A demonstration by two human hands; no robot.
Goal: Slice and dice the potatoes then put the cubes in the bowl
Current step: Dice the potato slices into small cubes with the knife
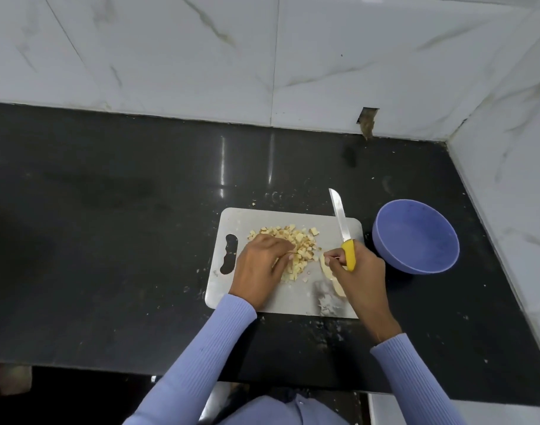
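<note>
Black polished countertop (109,210) fills the middle of the frame, backed by white marble-pattern wall tiles (170,56) along the top and right.

Potato cubes (296,251) lie in a loose heap at the centre of the grey cutting board (262,216), lower centre of the frame. A pale uncut potato piece (331,279) lies on the board just right of the heap, partly hidden under the right hand. None of the cubes has reached the bowl.

Left hand (261,268) rests on the left side of the heap, fingers loosely curled over the cubes; whether it pinches any cannot be told. Right hand (359,271) grips the yellow handle of the knife (342,222), fingers wrapped round it, blade pointing toward the top of the frame and clear of the food.

Blue bowl (416,237) stands on the countertop just right of the board, and appears empty.

Judged step: gathering the diced heap for transfer, with one piece left to cut.

Procedure for this step:
1. Keep the blade pointing away from the gathering hand.
2. Sweep the cubes into a compact pile before lifting.
3. Bring the bowl against the board edge, or carry small handfuls, to limit spillage; scraps already lie on the countertop around the board.
4. Dice the remaining piece flat side down.

No brand, label or legible writing shows on any item.
</note>
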